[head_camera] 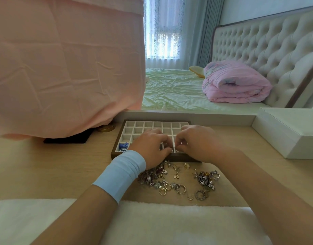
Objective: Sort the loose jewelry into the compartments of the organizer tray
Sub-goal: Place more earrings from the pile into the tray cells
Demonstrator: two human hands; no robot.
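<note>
Pale wood with a smooth matt face makes the desk top [55, 167] before you, and behind it stands a bed with a wrinkled green sheet [173, 89], a rolled pink quilt [235, 85] and a buttoned, padded headboard [267, 41]. A creased pink cloth [63, 68] hangs over something on the left, and a white box [290, 131] with sharp edges sits on the right. A fluffy white cloth [152, 223] covers the near edge under your forearms.

The organizer tray [139, 125] is rectangular, with a dark brown frame and many small square compartments lined in soft cream material. In its near left compartment lies a small blue bow-shaped piece [123, 145]. The loose jewelry [169, 181], shiny rings, hoops and small charms in gold and silver tones, lies in a scattered heap on the desk, just in front of the tray and below your wrists.

Your left hand [150, 145], with a light blue band [122, 172] around the wrist, and your right hand [196, 142] are both palm down over the near row of the tray. The fingers of both are curled and the tips meet between the hands. I cannot tell if they pinch a small piece there, because the fingers hide it.
</note>
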